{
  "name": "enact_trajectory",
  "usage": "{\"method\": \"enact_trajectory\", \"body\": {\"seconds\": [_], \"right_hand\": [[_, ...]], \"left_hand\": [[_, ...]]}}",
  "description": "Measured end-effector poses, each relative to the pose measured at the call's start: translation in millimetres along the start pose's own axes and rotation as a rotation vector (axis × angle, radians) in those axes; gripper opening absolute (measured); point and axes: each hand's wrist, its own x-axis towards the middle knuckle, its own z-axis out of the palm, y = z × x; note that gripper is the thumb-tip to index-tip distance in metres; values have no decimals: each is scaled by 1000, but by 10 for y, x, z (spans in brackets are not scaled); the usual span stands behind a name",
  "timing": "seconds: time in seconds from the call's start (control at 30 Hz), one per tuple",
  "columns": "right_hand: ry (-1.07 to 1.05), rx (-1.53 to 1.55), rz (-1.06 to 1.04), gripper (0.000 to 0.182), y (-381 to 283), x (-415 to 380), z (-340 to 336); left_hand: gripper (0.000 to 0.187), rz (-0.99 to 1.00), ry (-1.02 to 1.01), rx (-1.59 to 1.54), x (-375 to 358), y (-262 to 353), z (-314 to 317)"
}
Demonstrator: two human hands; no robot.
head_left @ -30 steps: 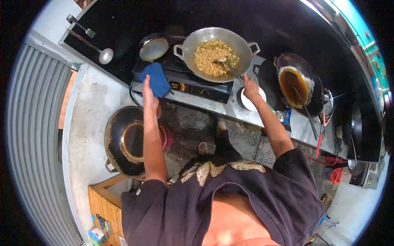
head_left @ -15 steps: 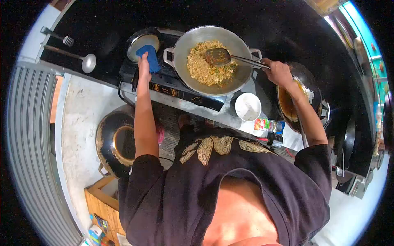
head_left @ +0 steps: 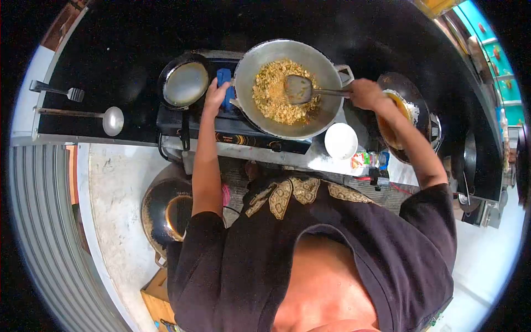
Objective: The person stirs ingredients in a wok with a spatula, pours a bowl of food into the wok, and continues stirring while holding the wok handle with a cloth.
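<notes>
My right hand (head_left: 366,94) is wrapped round the handle of a spatula (head_left: 300,89), whose flat blade rests on chopped, golden food (head_left: 271,97). The food fills the middle of a large silver wok (head_left: 254,55) on the stove (head_left: 260,144). A folded blue cloth (head_left: 224,81) is gripped in my left hand (head_left: 214,99), right at the wok's left handle, which the cloth partly hides. I cannot make out whether the fingers close round that handle itself.
A small frying pan (head_left: 186,86) sits on the stove's left side. Near the counter edge are a white bowl (head_left: 341,141) and colourful packets (head_left: 362,160). A dark pan of brown liquid (head_left: 391,130) lies at right, a ladle (head_left: 113,121) at left, a black wok (head_left: 155,207) below.
My left hand and the cloth have moved right, from over the small frying pan to the wok's left handle. The spatula blade has shifted slightly in the food.
</notes>
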Motion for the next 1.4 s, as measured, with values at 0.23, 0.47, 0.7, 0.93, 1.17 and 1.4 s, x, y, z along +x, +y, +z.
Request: {"method": "enact_trajectory", "body": {"seconds": [0.23, 0.47, 0.7, 0.93, 1.17, 1.4], "right_hand": [[325, -397, -71, 15, 155, 272, -484], [-164, 75, -34, 27, 459, 993, -149], [326, 10, -147, 28, 554, 822, 634], [542, -288, -231, 24, 515, 187, 164], [670, -550, -422, 18, 883, 746, -122], [-627, 476, 121, 37, 494, 516, 192]], "left_hand": [[34, 135, 15, 101, 171, -230, 13], [44, 235, 89, 33, 275, -555, 67], [40, -62, -9, -10, -9, -72, -78], [44, -49, -101, 89, 87, -156, -99], [39, 58, -32, 280, -50, 106, -89], [38, 37, -44, 478, -24, 73, -89]]}}
